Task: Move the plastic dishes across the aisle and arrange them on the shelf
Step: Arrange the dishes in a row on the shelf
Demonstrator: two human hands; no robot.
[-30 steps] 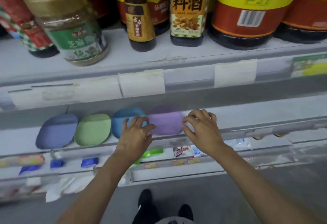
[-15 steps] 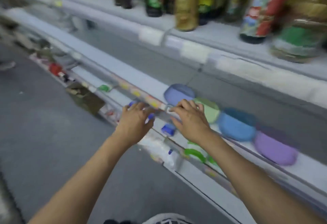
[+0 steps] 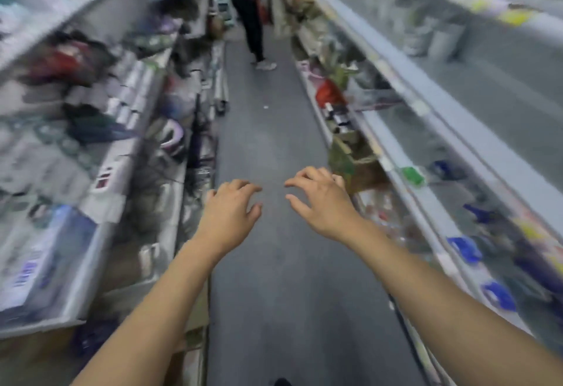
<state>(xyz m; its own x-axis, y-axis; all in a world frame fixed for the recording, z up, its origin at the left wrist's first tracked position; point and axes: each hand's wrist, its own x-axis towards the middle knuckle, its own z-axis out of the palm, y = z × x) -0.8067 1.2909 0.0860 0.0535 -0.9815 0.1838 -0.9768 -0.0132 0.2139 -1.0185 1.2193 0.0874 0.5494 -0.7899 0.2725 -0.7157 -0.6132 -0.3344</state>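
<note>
Left hand (image 3: 230, 209) and right hand (image 3: 323, 199), fingers loosely curled and spread, hold nothing above the smooth grey aisle floor (image 3: 274, 141).

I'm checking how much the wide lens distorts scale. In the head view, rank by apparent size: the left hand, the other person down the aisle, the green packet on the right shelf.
1. Other person down the aisle, though cropped and far off.
2. Left hand, enlarged by nearness.
3. Green packet, smallest.
</note>
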